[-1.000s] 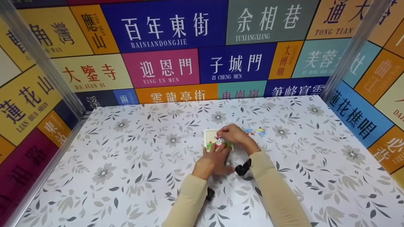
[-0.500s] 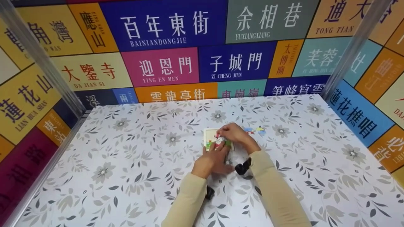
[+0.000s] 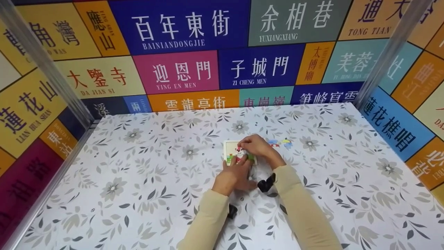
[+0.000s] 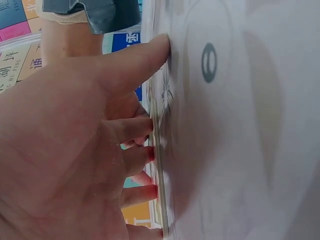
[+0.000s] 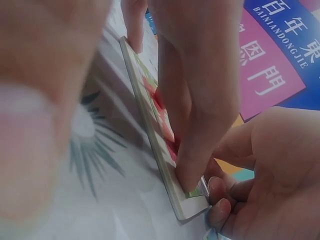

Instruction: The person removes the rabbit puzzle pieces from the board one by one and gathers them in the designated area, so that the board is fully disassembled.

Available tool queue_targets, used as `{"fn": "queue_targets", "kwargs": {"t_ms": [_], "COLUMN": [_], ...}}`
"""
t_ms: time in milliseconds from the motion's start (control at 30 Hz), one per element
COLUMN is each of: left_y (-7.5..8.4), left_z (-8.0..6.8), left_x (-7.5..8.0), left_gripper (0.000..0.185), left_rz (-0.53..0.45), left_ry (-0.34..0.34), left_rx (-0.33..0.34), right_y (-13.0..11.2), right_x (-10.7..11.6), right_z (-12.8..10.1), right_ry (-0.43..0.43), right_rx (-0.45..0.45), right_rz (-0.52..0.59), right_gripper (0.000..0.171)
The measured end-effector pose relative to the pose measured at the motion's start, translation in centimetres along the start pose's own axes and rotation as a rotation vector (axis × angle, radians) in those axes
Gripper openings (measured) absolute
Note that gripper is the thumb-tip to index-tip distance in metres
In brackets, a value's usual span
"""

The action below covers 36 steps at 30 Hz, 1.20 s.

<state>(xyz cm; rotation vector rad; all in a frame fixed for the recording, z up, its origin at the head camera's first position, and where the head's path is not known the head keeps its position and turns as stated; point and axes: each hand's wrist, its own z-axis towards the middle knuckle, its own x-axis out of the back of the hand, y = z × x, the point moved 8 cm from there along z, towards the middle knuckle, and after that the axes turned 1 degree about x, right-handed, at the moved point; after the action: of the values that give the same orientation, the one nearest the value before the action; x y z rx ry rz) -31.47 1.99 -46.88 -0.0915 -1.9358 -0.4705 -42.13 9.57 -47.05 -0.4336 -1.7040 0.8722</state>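
The board (image 3: 229,148), pale-rimmed and shallow, lies flat a little right of the middle of the head view. A red and white figure (image 3: 239,151) stands out on it, with green along its lower part; the upper left of its face shows plain cream.

Both hands are at the board. The left hand (image 3: 236,175) comes from below, its fingers spread and fairly straight, the tips on the lower part of the board; its thumb points off to the right. In the right wrist view, those fingers come down steeply onto the coloured face. The right hand (image 3: 256,145) reaches in from the right, fingers curled narrow and fingertips drawn together at the figure's red top; I cannot tell whether they grip a piece.

Coloured pieces (image 3: 287,143), blue, red and yellow, lie just beyond the right hand, partly hidden by it.

The worktop (image 3: 152,191) is white with grey flowers and leaves. Each wrist carries a black device (image 3: 266,184) by a beige sleeve (image 3: 305,208). Across the top of the frame runs a wall (image 3: 180,50) of bright lettered panels, with a clear post (image 3: 57,69) at upper left and another at upper right.
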Motion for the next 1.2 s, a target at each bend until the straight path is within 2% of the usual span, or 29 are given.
{"fn": "queue_targets", "kwargs": {"t_ms": [233,533,967,1200], "left_y": [0.04,0.17,0.24,0.11], "left_z": [0.16,0.14,0.12,0.14], "left_x": [-0.05,0.31,0.31,0.21], "left_gripper": [0.078,0.078,0.079,0.079], "left_rz": [0.024,0.021,0.007,0.017], "left_ry": [-0.003,0.011,0.032,0.013], "left_rx": [0.001,0.002,-0.013,0.0], "right_y": [-0.03,-0.56,-0.78,-0.81], "right_x": [-0.07,0.24,0.31,0.47], "right_z": [-0.01,-0.11,-0.43,-0.25], "right_ry": [0.012,0.038,0.024,0.098], "right_rx": [-0.009,0.04,0.103,0.074], "right_rz": [0.018,-0.008,0.101,0.17], "right_gripper": [0.028,0.026,0.022,0.016]}}
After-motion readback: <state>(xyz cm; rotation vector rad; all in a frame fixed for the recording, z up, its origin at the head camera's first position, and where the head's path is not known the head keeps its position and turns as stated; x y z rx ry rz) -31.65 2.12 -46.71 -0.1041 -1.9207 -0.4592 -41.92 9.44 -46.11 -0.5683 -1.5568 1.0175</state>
